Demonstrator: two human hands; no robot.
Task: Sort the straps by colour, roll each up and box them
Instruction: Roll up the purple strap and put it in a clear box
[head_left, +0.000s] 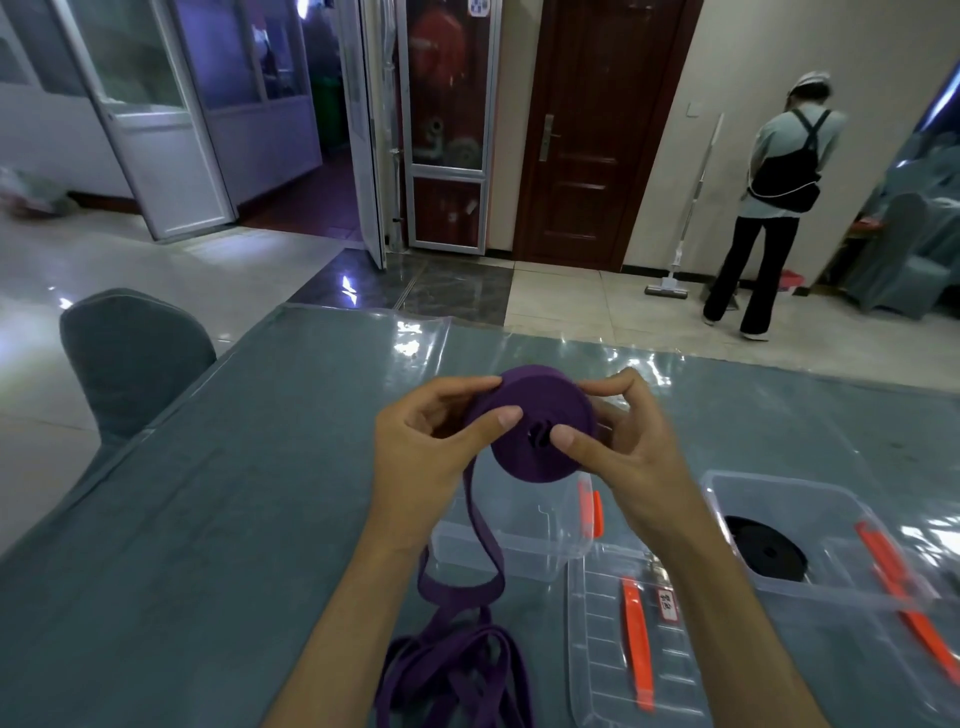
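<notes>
A black roll (766, 556) is boxed; the purple roll (540, 426) is pinched by both hands (431, 441), its tail (457, 670) piled unrolled at the table's near edge.

Dim indoor light with a bluish-purple cast. Glare streaks the plastic table cover (415, 338) and glossy floor (156, 260). Wide-angle bending warps the soft edges.

Left of the left hand (426, 441) the table (218, 519) lies bare. Below both hands sit a box (519, 551), a lid (623, 649) and loose strap (457, 665).
</notes>
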